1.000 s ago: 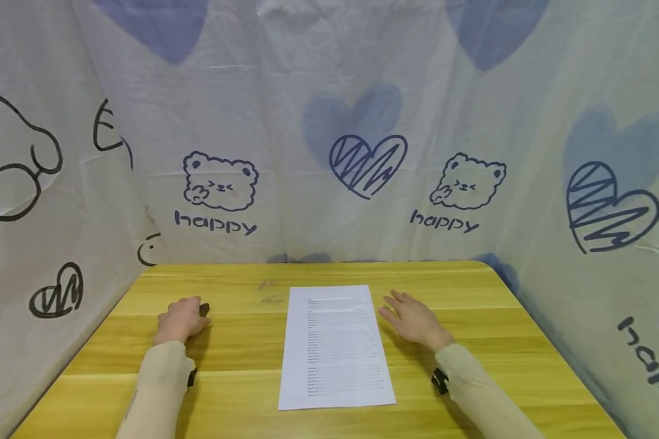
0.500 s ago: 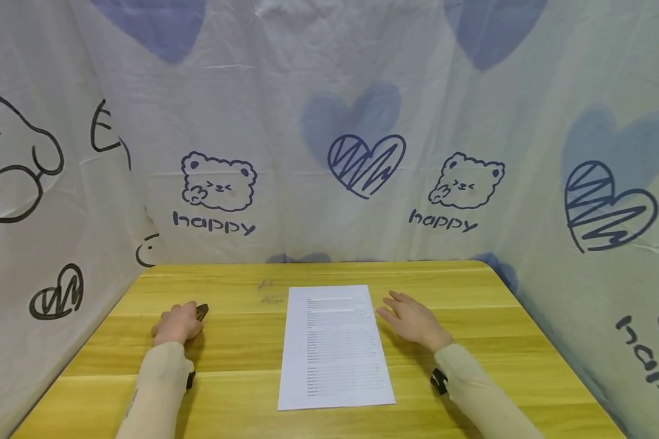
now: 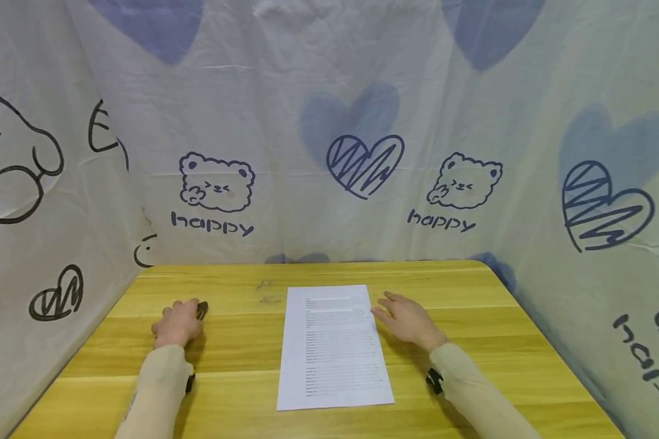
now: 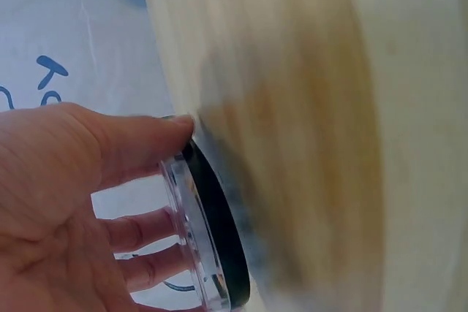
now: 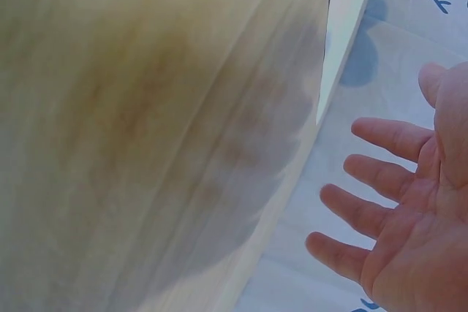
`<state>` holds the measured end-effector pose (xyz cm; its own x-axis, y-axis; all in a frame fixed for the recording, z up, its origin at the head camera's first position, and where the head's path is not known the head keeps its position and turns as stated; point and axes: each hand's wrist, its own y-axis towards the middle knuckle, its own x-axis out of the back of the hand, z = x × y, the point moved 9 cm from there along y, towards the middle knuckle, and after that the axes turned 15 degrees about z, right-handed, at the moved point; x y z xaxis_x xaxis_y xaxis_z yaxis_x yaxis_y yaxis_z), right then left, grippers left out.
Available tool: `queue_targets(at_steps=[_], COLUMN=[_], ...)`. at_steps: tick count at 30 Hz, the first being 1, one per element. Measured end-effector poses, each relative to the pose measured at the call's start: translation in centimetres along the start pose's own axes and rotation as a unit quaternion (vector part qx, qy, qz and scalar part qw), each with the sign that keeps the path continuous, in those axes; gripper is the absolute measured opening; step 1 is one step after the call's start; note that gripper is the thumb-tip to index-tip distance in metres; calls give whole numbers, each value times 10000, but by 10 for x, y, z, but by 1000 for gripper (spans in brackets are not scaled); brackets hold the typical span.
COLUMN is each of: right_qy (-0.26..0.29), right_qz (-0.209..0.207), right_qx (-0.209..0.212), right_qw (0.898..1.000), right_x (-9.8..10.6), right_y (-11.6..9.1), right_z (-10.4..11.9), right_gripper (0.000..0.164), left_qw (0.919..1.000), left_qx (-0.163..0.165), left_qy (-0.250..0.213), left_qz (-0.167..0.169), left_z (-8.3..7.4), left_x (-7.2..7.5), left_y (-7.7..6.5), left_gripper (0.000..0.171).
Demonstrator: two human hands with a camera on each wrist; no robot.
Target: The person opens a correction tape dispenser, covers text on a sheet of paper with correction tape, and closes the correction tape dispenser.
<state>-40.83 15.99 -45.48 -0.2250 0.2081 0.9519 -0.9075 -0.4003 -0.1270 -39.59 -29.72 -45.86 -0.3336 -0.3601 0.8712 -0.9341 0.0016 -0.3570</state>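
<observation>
My left hand is over the left part of the table, thumb and fingers pinching a small clear plastic piece with a dark edge. In the left wrist view its dark side faces the wood and the fingers lie behind the clear side; its exact kind is unclear. From the head view only a dark tip pokes out beyond the hand. A printed white sheet of paper lies mid-table. Just right of it hovers my right hand, its fingers spread and relaxed, holding nothing; the right wrist view shows the bare palm.
The wood-grain table fills the lower view. White cloth with hearts and bears hangs behind it and along both sides. Small grey smudges mark the wood left of the paper's top. A dark strap shows at the right wrist.
My left hand has shifted slightly left and nearer to me, with the dark-edged piece still gripped. The right hand has drifted a little left. The paper stays in place.
</observation>
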Motion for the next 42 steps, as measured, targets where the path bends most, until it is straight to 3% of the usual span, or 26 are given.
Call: queue_targets(at_steps=[13,23,35,42], right_qy=[-374,-165,-150,-54], right_qz=[-194,-172,-452,-476], right_qx=[122,179,301,415], right_qw=[9990,9996,9984,9980], right_x=[1,-1,5,5], right_y=[3,5,9,11], right_z=[4,9,21,28], right_gripper=[50,49,42,40], left_qw=[9975,9954,9902,9823], left_qx=[-326,-586,-1008,-1401], left_qy=[134,171,-364,-724], left_qz=[-618,-740,-893,-1006], left_z=[-15,-46,-72,-89], left_x=[8,3,3,1], left_y=[3,7,7,6], left_gripper=[63,63,54,41])
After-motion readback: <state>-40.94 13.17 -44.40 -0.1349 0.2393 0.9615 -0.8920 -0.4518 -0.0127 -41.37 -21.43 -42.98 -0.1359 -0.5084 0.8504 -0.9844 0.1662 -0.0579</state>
